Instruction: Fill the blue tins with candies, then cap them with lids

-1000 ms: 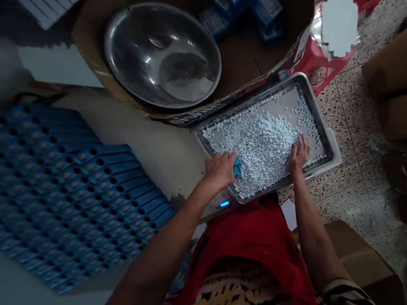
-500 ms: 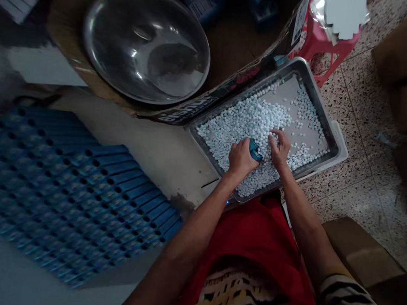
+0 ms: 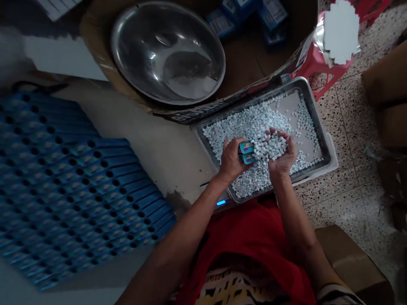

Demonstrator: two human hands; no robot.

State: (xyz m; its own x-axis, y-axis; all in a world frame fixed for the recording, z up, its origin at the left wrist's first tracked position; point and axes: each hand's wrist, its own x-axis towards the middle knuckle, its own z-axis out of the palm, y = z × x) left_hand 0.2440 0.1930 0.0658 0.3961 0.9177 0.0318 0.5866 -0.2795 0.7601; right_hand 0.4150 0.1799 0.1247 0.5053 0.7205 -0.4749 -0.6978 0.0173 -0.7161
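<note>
My left hand (image 3: 231,161) is closed around small blue printed boxes (image 3: 247,147), apparently two side by side, tilted toward my other palm. Palm up, my right hand (image 3: 283,163) cups a heap of small white tablets (image 3: 275,146) right against the boxes' ends. Whether tablets are inside the boxes I cannot tell. Both hands are over a metal tray (image 3: 292,102), where many more pale tablets (image 3: 231,122) lie spread, thickest on the left and middle.
Beyond the tray, a steel bowl (image 3: 140,60) sits in a large cardboard box (image 3: 246,65) with several blue packets (image 3: 274,11). Rows of blue boxes (image 3: 58,179) stand at left. A pink stool (image 3: 313,58) and a brown carton (image 3: 352,260) are at right.
My right hand has turned from fingers down in the tablets to palm up with a heap in it. My left hand has tipped the blue boxes toward it. The camera view has shifted slightly.
</note>
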